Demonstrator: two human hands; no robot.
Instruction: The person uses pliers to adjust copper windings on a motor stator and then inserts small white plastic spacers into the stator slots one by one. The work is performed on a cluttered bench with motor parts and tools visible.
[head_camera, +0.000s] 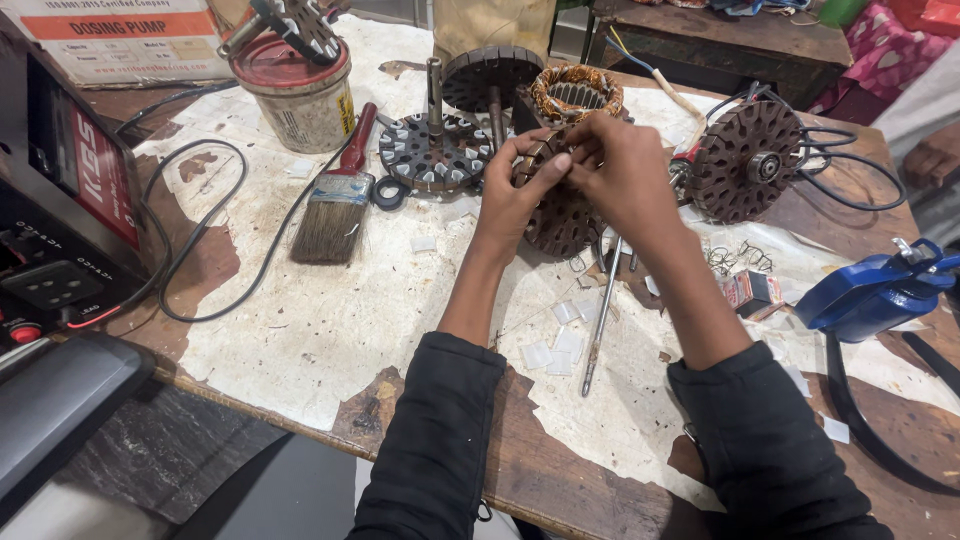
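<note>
Brown laminated steel fills your grip: both hands are closed on the stator core (556, 215), which sits near the middle of the bench, toward its far edge. Your left hand (515, 190) curls around its left rim, thumb laid across the top; your right hand (625, 175) covers the upper right, fingers bent tight onto it.

A steel shaft (603, 315) lies just under the core, pointing toward the near edge, among small white paper slips (560, 345). Close behind your hands stands a copper winding (575, 95), and left of it a slotted rotor disc (432, 152). A paintbrush (337, 195) lies further left, with a tin (298, 85) behind it near the far left corner. Another brown core (748, 160) with black leads rests toward the right edge, and a blue tool (872, 290) beyond it.

The wooden bench (560, 470) is covered by a torn, stained white sheet (330, 320). A black meter box (60, 215) sits at the left edge.
</note>
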